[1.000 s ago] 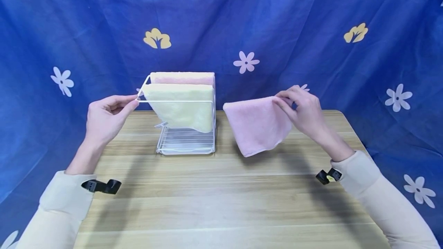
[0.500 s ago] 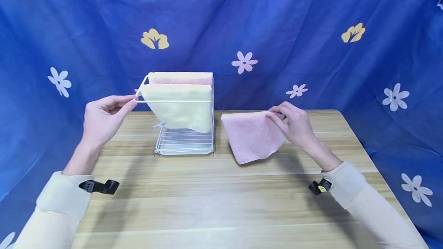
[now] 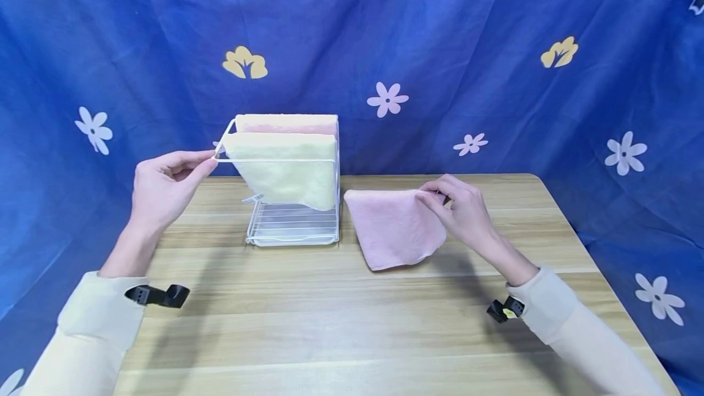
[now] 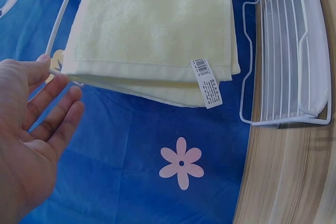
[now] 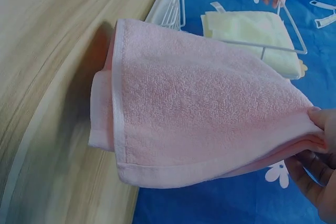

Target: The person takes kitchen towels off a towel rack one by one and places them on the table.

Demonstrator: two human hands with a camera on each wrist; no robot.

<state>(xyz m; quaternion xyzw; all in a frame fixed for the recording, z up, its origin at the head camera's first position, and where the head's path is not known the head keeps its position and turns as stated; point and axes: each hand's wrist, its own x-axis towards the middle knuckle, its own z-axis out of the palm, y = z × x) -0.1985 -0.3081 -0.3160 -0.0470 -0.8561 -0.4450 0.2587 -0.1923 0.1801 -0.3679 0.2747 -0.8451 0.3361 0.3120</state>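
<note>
A white wire rack (image 3: pixel 294 241) stands at the back of the table, left of centre. My left hand (image 3: pixel 167 191) pinches the corner of its upper frame between thumb and index finger. Over the rack hangs a folded pale yellow towel (image 3: pixel 283 170) with a barcode label (image 4: pixel 206 83) at its edge. Behind that hangs a pink towel (image 3: pixel 297 123), mostly hidden. Right of the rack, my right hand (image 3: pixel 459 211) pinches one upper corner of another folded pink towel (image 3: pixel 396 231). This towel hangs slanting, its lower corner close over the table.
The wood-grain table (image 3: pixel 352 322) reaches back to a blue curtain (image 3: pixel 308 35) printed with flowers. Both wrists carry black strap mounts below pale sleeves (image 3: pixel 99 316). A flat white tray (image 4: pixel 315 51) forms the rack's base.
My right hand has lowered the pink towel and brought it slightly left, closer to the rack. The left hand keeps its grip on the rack corner.
</note>
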